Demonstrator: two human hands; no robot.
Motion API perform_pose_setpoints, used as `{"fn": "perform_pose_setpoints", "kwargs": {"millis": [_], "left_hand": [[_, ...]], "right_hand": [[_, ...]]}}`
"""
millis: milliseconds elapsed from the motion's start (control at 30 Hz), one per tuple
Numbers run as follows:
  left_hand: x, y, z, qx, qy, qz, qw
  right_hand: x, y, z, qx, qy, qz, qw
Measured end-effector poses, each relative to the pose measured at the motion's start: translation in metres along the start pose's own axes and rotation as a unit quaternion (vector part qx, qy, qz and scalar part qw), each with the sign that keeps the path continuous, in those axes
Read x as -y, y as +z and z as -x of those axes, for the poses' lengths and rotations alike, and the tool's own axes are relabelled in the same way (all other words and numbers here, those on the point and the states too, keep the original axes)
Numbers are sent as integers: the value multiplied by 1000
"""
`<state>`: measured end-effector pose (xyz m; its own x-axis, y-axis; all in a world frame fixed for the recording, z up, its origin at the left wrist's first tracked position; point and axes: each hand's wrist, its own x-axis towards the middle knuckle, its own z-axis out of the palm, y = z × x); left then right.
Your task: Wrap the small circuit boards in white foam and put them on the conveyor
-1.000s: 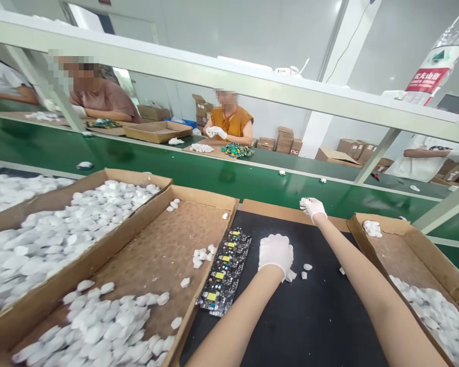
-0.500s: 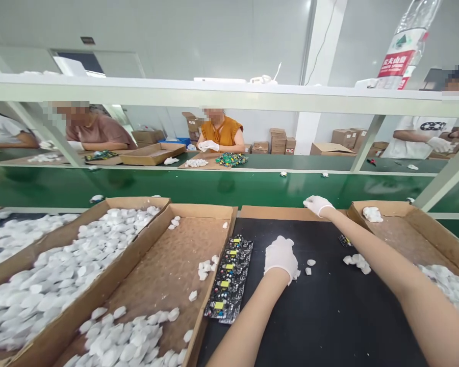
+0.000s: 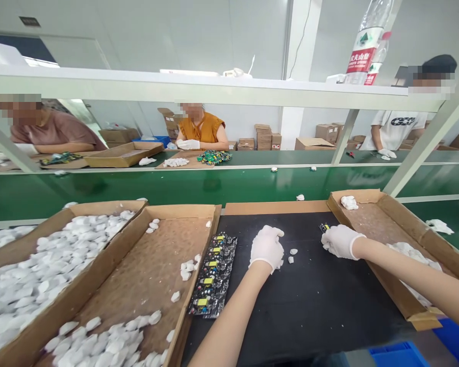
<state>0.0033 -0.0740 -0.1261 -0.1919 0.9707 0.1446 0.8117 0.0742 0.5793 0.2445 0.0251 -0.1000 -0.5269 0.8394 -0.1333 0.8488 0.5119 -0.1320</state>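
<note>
My left hand [image 3: 266, 247], in a white glove, rests over the black mat [image 3: 302, 300] with its fingers curled. Bits of white show at its lower edge, but what lies within its fingers is hidden. Two small white pieces [image 3: 292, 255] lie just right of it. My gloved right hand [image 3: 341, 241] is lowered to the mat's right side, fingers bent downward. A small black circuit board [image 3: 323, 228] with a yellow part lies at its fingertips; whatever is under the fingers is covered. Left on the mat stands a row of joined circuit boards [image 3: 213, 275].
Cardboard trays with white pieces flank the mat: a left tray [image 3: 164, 250], a fuller tray [image 3: 61, 260] beyond it, and a right tray [image 3: 371, 214]. Behind runs a green conveyor belt [image 3: 245, 183] carrying small white items. A shelf beam [image 3: 214, 92] crosses above. Co-workers sit opposite.
My right hand has come back from the belt to the mat beside the small board. A white piece now shows on the belt where it was. The view has swung right; my left hand stays put.
</note>
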Motion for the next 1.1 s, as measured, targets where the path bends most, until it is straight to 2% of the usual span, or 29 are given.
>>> {"fn": "perform_pose_setpoints", "kwargs": {"millis": [167, 233, 300, 367, 400, 433, 500, 633, 733, 900, 1100], "left_hand": [[5, 1, -6, 17, -37, -22, 999], [8, -1, -9, 31, -46, -39, 998], [9, -2, -11, 45, -46, -53, 997], [8, -4, -11, 52, -41, -64, 996], [7, -5, -10, 55, -39, -69, 995], [6, -6, -10, 57, -38, -73, 995], [4, -8, -8, 60, -35, -83, 994], [3, -9, -6, 60, -30, -97, 993], [4, -8, -6, 63, -20, -96, 993], [5, -5, -8, 89, 6, -72, 993], [7, -2, -10, 101, 6, -31, 994]], "right_hand": [[1, 6, 2, -11, -8, -104, 995], [3, 8, 4, -20, -7, -188, 982], [6, 7, 7, -18, -19, -338, 941], [10, 6, 9, -3, -25, -483, 875], [13, 5, 9, 2, -24, -528, 849], [15, 4, 9, 1, -22, -545, 838], [20, 1, 9, -30, -7, -529, 848], [24, -3, 7, -125, 81, -358, 922], [23, 1, 5, -115, 107, -275, 948], [21, 10, 5, -53, 115, -301, 945], [24, 5, 13, 38, 123, -363, 923]]}}
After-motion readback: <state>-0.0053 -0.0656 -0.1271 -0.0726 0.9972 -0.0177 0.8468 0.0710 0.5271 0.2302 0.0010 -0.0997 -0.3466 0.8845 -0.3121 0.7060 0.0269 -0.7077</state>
